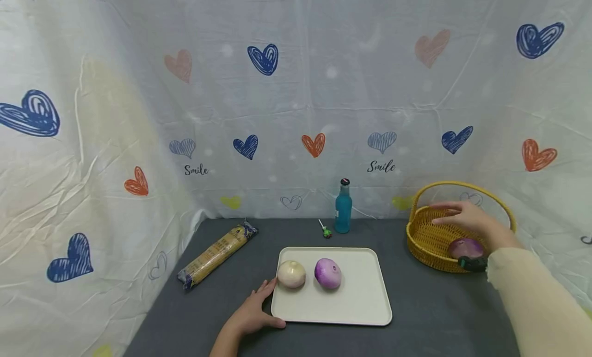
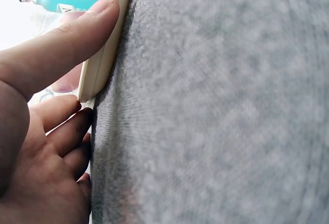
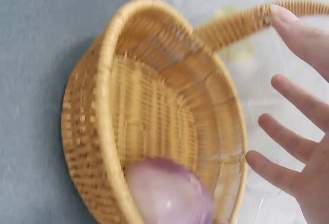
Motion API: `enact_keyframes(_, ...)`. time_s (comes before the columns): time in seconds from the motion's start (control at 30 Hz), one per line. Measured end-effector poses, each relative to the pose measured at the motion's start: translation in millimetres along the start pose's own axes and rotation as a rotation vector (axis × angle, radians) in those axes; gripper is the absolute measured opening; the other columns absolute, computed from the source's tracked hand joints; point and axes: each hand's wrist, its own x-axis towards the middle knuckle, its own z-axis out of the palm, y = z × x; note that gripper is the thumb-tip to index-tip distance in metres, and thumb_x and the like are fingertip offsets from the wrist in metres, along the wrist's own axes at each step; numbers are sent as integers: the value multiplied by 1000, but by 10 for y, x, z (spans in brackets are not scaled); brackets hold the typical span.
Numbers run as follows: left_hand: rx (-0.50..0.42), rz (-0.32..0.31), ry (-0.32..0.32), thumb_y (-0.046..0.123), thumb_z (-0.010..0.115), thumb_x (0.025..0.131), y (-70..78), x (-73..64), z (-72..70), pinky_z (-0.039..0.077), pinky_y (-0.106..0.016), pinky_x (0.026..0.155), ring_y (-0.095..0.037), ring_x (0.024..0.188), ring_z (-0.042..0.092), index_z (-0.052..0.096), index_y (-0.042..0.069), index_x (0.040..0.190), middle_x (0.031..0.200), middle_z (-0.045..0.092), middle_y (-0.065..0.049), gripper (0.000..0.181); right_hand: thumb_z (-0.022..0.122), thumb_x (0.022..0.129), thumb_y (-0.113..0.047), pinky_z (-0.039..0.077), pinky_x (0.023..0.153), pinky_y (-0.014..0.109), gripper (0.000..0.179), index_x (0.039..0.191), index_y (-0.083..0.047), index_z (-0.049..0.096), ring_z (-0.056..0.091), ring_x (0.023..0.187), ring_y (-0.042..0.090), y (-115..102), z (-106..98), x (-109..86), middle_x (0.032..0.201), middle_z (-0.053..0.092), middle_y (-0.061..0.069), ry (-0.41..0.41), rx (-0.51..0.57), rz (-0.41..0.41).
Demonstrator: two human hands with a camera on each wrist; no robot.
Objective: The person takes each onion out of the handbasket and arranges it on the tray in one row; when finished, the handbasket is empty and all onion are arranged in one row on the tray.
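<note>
My left hand (image 1: 253,311) touches the near left corner of a cream tray (image 1: 333,308), thumb on the front rim and fingers along the left side. On the tray lie a whitish onion (image 1: 291,274) and a purple onion (image 1: 328,273), a little apart. Over a yellow wicker basket (image 1: 423,228) hovers my right hand (image 1: 469,221), its fingers spread and holding nothing. A second purple onion (image 3: 167,193) lies inside the basket, below that hand. In the right wrist view the fingers (image 3: 288,136) stand apart from the onion.
A bag of dry noodles (image 1: 217,254) lies slanted at the left of the dark table (image 1: 430,311). Behind the tray stand a blue bottle (image 1: 343,208) and a small green-wrapped lollipop (image 1: 326,232). A white curtain (image 1: 287,105) with printed hearts hangs behind.
</note>
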Motion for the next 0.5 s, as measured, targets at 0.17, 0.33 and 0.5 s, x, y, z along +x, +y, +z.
enact_keyframes(0.17, 4, -20, -4, 39, 93, 68, 3, 14, -6, 14, -77, 113, -57, 148, 14, 31, 14, 160, 163, 26, -25, 114, 75, 89, -46, 30, 105, 75, 74, 147, -6, 52, 27, 138, 63, 146, -54, 4, 153, 32, 39, -107, -36, 103)
enact_keyframes(0.33, 5, -44, -8, 40, 94, 68, -19, 33, -12, 15, -78, 111, -62, 146, 13, 31, 15, 160, 163, 25, -26, 114, 81, 81, -47, 43, 99, 68, 77, 144, -9, 57, 45, 124, 59, 290, -36, -36, 153, 28, 41, -185, 0, 222)
enact_keyframes(0.5, 5, -39, -11, 40, 93, 68, -27, 33, -19, 15, -78, 111, -62, 146, 13, 31, 15, 160, 163, 25, -26, 113, 83, 83, -25, 53, 61, 39, 66, 141, -4, 59, 51, 67, 22, 347, -14, -98, 146, 32, 40, -199, 92, 285)
